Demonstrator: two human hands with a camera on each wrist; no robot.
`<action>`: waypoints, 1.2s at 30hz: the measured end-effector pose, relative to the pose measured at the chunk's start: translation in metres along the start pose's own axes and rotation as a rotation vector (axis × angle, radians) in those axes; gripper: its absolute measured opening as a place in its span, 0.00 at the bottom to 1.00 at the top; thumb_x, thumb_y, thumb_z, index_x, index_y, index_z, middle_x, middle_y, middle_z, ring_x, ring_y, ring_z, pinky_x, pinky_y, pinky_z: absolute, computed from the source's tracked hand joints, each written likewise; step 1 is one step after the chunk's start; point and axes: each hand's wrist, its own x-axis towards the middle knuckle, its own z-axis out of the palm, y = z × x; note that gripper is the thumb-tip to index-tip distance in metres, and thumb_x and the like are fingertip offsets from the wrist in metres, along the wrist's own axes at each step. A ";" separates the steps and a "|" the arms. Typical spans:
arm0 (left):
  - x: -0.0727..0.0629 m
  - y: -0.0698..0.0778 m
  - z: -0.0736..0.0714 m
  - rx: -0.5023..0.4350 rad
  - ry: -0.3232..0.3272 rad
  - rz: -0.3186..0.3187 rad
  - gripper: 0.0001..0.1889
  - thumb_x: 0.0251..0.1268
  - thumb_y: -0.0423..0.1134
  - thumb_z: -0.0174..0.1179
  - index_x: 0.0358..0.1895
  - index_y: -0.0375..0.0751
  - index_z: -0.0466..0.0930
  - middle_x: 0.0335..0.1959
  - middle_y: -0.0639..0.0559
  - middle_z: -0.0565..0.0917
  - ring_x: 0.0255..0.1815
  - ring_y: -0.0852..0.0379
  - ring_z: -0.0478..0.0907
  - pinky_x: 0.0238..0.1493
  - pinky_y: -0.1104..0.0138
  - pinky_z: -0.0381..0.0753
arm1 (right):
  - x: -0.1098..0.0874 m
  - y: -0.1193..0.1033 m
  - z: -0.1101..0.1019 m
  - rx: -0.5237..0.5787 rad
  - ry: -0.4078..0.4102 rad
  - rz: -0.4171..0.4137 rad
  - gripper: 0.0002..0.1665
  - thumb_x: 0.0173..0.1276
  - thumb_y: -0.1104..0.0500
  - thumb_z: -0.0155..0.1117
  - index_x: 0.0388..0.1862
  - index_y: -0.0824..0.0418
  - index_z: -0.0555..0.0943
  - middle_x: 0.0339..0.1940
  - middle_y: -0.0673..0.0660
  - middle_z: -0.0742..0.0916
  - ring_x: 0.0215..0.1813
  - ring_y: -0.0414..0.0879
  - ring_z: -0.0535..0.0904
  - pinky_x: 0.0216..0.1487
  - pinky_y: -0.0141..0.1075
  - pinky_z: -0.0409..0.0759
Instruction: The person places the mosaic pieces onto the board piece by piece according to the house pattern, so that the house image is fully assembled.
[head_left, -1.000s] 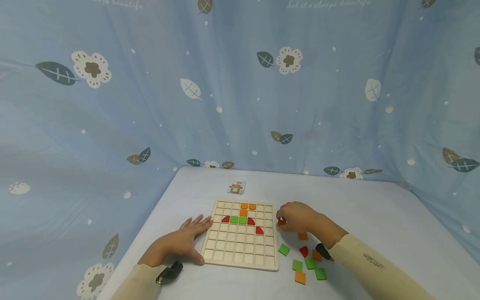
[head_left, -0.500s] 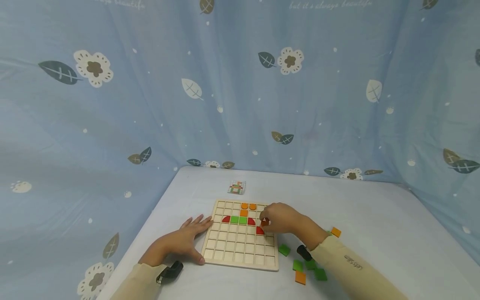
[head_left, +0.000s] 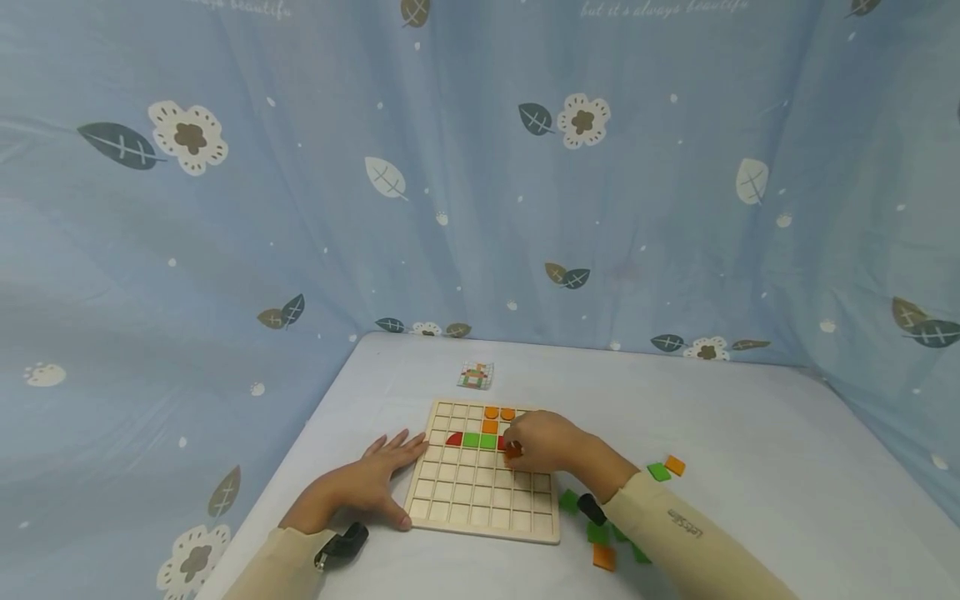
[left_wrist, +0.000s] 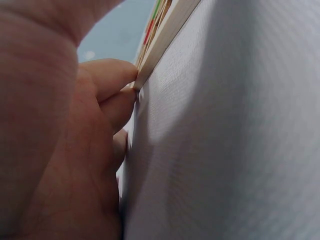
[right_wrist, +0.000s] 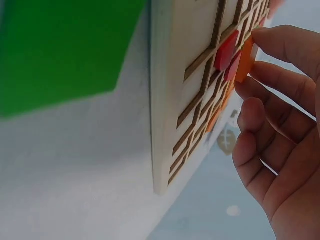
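My right hand [head_left: 547, 442] pinches an orange square tile [right_wrist: 245, 60] between thumb and fingertips, close over the wooden grid board [head_left: 480, 492]. In the right wrist view the tile is held on edge beside a red quarter-round piece [right_wrist: 226, 51] on the board. My left hand [head_left: 371, 483] lies spread at the board's left edge, fingertips and thumb right at the rim. Set in the grid are two green squares [head_left: 480, 440], a red quarter-round [head_left: 454, 438] at their left, an orange square [head_left: 490, 426] and two orange round pieces [head_left: 491, 412]. My right hand partly covers the red pieces on the right.
A small card with a coloured grid picture [head_left: 476, 375] lies behind the board. Right of the board are loose tiles, among them a green one [head_left: 658, 472], an orange one [head_left: 675, 465] and another orange one [head_left: 603, 557]; my right sleeve [head_left: 682, 525] partly hides several.
My right hand has moved left, from just off the board's right edge to over its middle right, carrying the orange tile. The left hand has stayed at the board's left edge.
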 end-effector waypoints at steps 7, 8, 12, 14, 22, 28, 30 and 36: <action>0.000 0.001 0.000 0.009 -0.002 0.004 0.65 0.29 0.69 0.73 0.77 0.44 0.55 0.78 0.51 0.51 0.78 0.43 0.38 0.73 0.43 0.32 | 0.007 -0.005 0.002 -0.020 -0.024 0.011 0.06 0.61 0.50 0.70 0.36 0.49 0.86 0.27 0.39 0.80 0.29 0.35 0.71 0.32 0.30 0.73; 0.000 0.001 0.000 0.011 -0.002 0.004 0.65 0.29 0.70 0.73 0.77 0.44 0.55 0.78 0.51 0.51 0.78 0.43 0.38 0.73 0.43 0.32 | 0.007 -0.005 0.003 -0.021 -0.029 0.016 0.06 0.61 0.51 0.70 0.35 0.49 0.86 0.27 0.38 0.79 0.29 0.35 0.71 0.31 0.29 0.73; -0.001 0.003 -0.001 0.007 -0.001 0.007 0.65 0.30 0.69 0.73 0.77 0.44 0.55 0.78 0.50 0.51 0.78 0.42 0.38 0.72 0.43 0.33 | 0.008 -0.007 0.004 -0.018 -0.039 0.034 0.05 0.60 0.51 0.71 0.34 0.49 0.85 0.27 0.38 0.78 0.29 0.35 0.70 0.31 0.30 0.72; -0.001 0.003 -0.001 0.008 -0.001 0.010 0.65 0.30 0.69 0.73 0.77 0.43 0.55 0.78 0.50 0.51 0.78 0.42 0.39 0.72 0.43 0.33 | 0.008 -0.007 0.004 -0.009 -0.040 0.042 0.06 0.59 0.52 0.71 0.35 0.49 0.86 0.27 0.39 0.78 0.29 0.35 0.70 0.32 0.30 0.73; -0.001 0.006 -0.002 0.010 -0.004 0.008 0.65 0.31 0.68 0.74 0.77 0.43 0.55 0.78 0.49 0.51 0.78 0.41 0.39 0.72 0.43 0.33 | 0.009 -0.008 0.004 0.009 -0.040 0.019 0.05 0.61 0.52 0.71 0.35 0.50 0.87 0.28 0.39 0.80 0.30 0.34 0.72 0.34 0.29 0.74; -0.001 0.005 -0.002 0.013 -0.006 0.006 0.65 0.31 0.68 0.74 0.77 0.43 0.55 0.78 0.50 0.51 0.78 0.41 0.39 0.72 0.43 0.33 | 0.008 -0.009 0.004 0.018 -0.037 0.003 0.04 0.62 0.52 0.71 0.34 0.50 0.86 0.29 0.39 0.81 0.31 0.34 0.73 0.36 0.29 0.76; -0.001 0.005 -0.002 0.008 -0.006 0.003 0.65 0.30 0.68 0.74 0.77 0.43 0.55 0.78 0.50 0.51 0.78 0.41 0.38 0.72 0.43 0.32 | 0.007 -0.009 0.004 0.018 -0.036 -0.002 0.04 0.62 0.52 0.71 0.35 0.50 0.86 0.29 0.39 0.80 0.31 0.34 0.72 0.35 0.29 0.75; -0.001 0.003 -0.002 0.014 -0.004 -0.002 0.65 0.30 0.68 0.74 0.77 0.43 0.55 0.78 0.50 0.50 0.78 0.42 0.38 0.72 0.43 0.32 | 0.004 -0.005 0.004 0.021 -0.011 -0.037 0.04 0.62 0.53 0.71 0.35 0.51 0.86 0.27 0.39 0.79 0.29 0.34 0.71 0.33 0.29 0.73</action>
